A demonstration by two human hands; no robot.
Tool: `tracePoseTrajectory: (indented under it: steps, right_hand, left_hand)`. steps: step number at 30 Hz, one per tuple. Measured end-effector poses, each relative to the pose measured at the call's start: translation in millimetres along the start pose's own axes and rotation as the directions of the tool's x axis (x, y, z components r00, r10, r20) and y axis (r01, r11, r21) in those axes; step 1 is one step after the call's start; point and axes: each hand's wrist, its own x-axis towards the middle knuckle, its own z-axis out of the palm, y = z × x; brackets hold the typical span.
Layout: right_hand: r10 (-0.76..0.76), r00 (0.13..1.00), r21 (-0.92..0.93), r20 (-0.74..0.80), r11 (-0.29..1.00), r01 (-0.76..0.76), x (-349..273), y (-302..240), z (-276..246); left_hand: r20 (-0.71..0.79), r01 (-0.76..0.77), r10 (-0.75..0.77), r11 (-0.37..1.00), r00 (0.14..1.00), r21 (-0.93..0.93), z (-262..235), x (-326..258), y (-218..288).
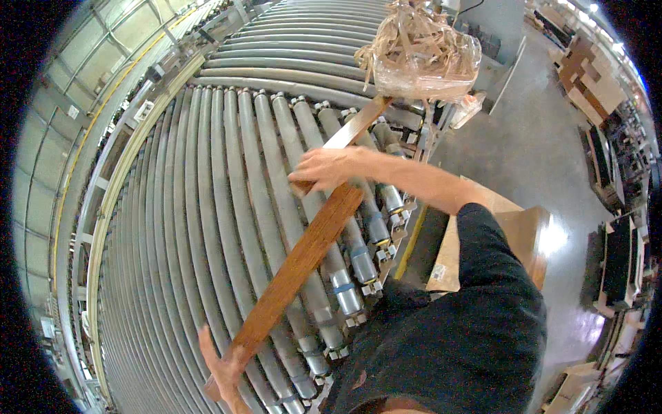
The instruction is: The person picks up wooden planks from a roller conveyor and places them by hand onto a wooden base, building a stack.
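Note:
A long brown wooden plank (303, 252) lies slanted over the grey metal rollers of a conveyor (207, 207). My right hand (324, 169) is closed around the plank near its middle, with the forearm reaching in from the right. My left hand (224, 369) supports the plank's near end at the lower edge of the picture, fingers spread against the wood. The plank's far end points toward a clear plastic bag (424, 52) stuffed with tan strips.
The roller conveyor fills the left and centre and curves away to the top. Its metal frame rail (103, 200) runs along the left. Brown cardboard (514, 238) lies on the shiny concrete floor (538, 138) at the right. Stacked wooden goods (593, 76) stand far right.

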Motion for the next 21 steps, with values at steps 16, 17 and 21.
tracePoseTrajectory:
  steps: [16,17,21]
  right_hand:
    - [-0.181,0.983,0.325,0.006,0.931,0.169,114.5,-128.6,-7.5]
    - [-0.169,0.982,0.34,-0.087,0.921,0.188,84.6,-84.4,-5.6]
    - [0.177,0.983,0.231,0.059,0.955,-0.186,-30.2,55.7,-7.5]
  left_hand:
    - [0.205,-0.095,0.121,0.986,0.971,-0.133,-40.6,103.7,57.5]
    - [0.167,-0.096,0.115,0.988,0.979,-0.122,-46.4,105.4,48.1]
    - [0.268,0.206,-0.192,0.978,0.944,-0.025,-89.5,89.7,-25.6]
